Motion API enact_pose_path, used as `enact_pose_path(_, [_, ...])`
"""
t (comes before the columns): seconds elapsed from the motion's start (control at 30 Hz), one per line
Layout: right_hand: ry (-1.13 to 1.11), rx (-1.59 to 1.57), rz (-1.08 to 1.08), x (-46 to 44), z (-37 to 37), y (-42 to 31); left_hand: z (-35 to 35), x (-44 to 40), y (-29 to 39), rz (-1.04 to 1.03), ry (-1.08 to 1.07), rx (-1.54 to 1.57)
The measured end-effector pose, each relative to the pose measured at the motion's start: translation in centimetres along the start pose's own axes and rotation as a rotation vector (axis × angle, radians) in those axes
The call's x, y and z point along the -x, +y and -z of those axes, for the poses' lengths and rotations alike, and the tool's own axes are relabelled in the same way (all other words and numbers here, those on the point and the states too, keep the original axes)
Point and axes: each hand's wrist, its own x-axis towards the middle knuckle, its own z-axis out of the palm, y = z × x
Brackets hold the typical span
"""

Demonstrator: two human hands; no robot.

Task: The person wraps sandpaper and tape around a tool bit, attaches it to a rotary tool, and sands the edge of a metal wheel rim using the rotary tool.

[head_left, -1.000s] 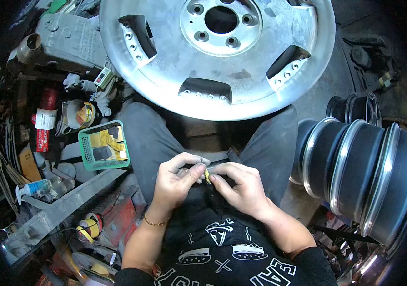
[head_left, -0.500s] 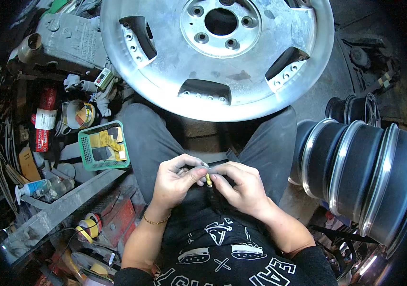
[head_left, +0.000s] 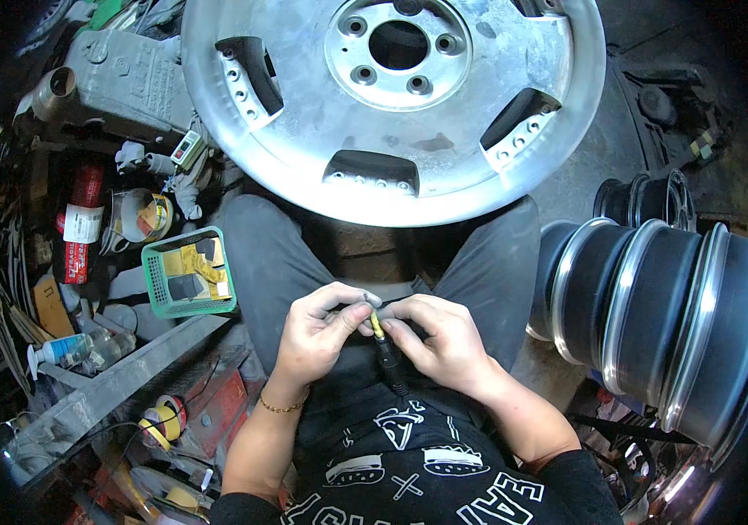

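Note:
My left hand [head_left: 319, 331] and my right hand [head_left: 437, 337] meet over my lap, fingers closed in a pinch. Between them is a slim black tool [head_left: 386, 357] with a yellow-brass front end, like a rotary handpiece; its ribbed black tail points down towards my shirt. The left thumb and forefinger close around the tool's tip, where something small and grey shows partly. Against the yellow section rest the right thumb and forefinger. Just beyond my hands, a large bare-metal wheel [head_left: 448, 118] lies at my knees, with a centre hole, bolt holes and several dark slots.
Left of my leg stands a green basket [head_left: 157, 289] of yellow and dark sanding pieces. Near it are a clear bottle [head_left: 63, 350], a red roll [head_left: 85, 188] and a metal beam [head_left: 129, 381]. Several black wheel rims [head_left: 663, 306] with shiny lips stand at my right.
Both hands have shifted slightly left, still pinching the tool. More of its black body now shows below the fingers. The view has moved a little; the wheel appears slightly lower and further left.

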Motion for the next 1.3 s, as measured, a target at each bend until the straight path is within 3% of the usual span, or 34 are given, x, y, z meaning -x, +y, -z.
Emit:
enact_pose_path(0.57, [0.041,0.067,0.066,-0.14,-0.47,0.28,-0.37,0.25,-0.39,0.022,0.055,0.013])
enact_pose_path(0.77, [0.018,0.103,0.042,-0.22,-0.4,0.39,-0.47,0.29,-0.41,0.023,0.052,-0.012])
enact_pose_path(0.83, [-0.031,-0.019,-0.05,-0.23,-0.13,0.42,-0.43,0.34,-0.25,0.026,0.061,-0.018])
enact_pose_path(1.17, [-0.009,0.038,0.013,-0.15,-0.37,0.67,-0.65,0.45,-0.48,0.029,0.058,-0.03])
enact_pose_path(1.3, [-0.035,-0.022,-0.075,-0.08,-0.3,0.74,-0.41,0.5,-0.52,0.025,0.045,-0.039])
